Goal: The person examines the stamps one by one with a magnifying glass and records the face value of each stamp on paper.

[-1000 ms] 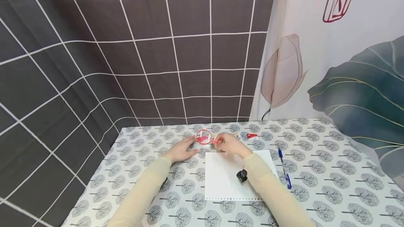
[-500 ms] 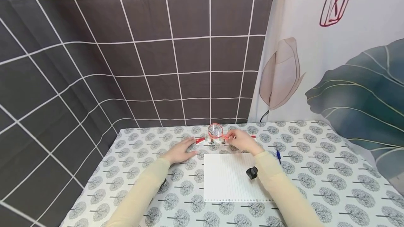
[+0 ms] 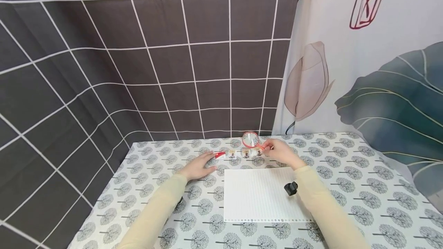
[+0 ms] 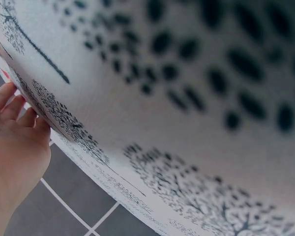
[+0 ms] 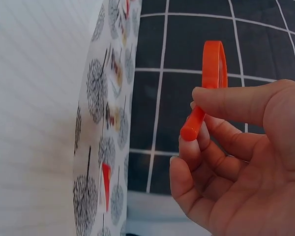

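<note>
My right hand [image 3: 281, 153] pinches the handle of a red-orange magnifying glass [image 5: 215, 66] between thumb and fingers. In the head view, its round lens stands above and beyond a row of small cards, tilted up toward the left. My left hand [image 3: 199, 166] rests on the patterned cloth, its fingers extended, the tips beside or touching a red-and-white card [image 3: 220, 155] at the row's left end. Rightward from it lie small picture cards, including one near the middle [image 3: 246, 153]. Another red-and-white card [image 5: 105, 184] shows in the right wrist view; my right hand covers that part in the head view.
A lined loose-leaf sheet [image 3: 257, 195] lies in front of the cards, partly under my right forearm. A tree-print cloth [image 3: 363, 203] covers the table. Behind it hangs a dark grid curtain [image 3: 211, 64], with a white leaf-print curtain [image 3: 322, 14] at the right.
My right hand has carried the magnifying glass rightward along the row, uncovering the left cards. The blue pen is now hidden behind my right arm. My left hand has stayed in place.
</note>
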A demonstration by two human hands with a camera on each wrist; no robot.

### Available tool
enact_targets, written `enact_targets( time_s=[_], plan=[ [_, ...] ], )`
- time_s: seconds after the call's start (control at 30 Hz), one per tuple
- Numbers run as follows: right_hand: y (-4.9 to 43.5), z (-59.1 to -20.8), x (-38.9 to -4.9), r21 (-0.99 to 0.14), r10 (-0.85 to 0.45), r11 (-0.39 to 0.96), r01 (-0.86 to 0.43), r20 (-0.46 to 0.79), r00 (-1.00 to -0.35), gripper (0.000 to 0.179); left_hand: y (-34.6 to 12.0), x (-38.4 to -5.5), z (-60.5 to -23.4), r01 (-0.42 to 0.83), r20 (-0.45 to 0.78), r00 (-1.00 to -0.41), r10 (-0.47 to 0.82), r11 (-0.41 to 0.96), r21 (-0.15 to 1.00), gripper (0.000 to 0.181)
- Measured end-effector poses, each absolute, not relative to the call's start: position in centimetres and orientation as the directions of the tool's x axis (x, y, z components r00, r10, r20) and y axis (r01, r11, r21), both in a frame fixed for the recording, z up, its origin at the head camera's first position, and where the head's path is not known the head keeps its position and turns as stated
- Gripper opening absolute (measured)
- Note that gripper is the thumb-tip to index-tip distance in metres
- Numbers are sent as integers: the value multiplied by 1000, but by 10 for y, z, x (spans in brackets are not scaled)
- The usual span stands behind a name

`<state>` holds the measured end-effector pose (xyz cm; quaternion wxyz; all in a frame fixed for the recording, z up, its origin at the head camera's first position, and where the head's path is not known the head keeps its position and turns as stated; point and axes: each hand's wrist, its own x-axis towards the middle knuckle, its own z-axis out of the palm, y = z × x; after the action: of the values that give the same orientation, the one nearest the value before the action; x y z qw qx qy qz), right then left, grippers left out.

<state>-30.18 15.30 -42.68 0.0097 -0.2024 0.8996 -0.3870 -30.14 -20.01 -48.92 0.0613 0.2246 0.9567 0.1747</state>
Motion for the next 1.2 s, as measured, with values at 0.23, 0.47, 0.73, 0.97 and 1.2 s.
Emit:
enact_targets(
  time_s=[0.23,0.47,0.73,0.97,1.2],
  plan=[
    [182,-424,-298,-694,-352,640,-329,115,-929,16,-201,-303,-491,412,-40,-889,456,836,362,73],
    [212,-420,-292,-707,-306,647,-285,101,-947,23,-202,-303,-489,415,-39,-888,459,833,366,75],
    [244,-418,-285,-689,-273,684,-242,65,-960,25,-202,-304,-489,437,-33,-878,478,827,355,75],
    [260,-418,-277,-686,-251,689,-234,77,-965,26,-203,-305,-491,425,-26,-885,464,830,361,75],
    [275,-422,-270,-695,-211,694,-186,51,-976,29,-202,-303,-491,418,-27,-888,460,829,372,74]
  ],
)
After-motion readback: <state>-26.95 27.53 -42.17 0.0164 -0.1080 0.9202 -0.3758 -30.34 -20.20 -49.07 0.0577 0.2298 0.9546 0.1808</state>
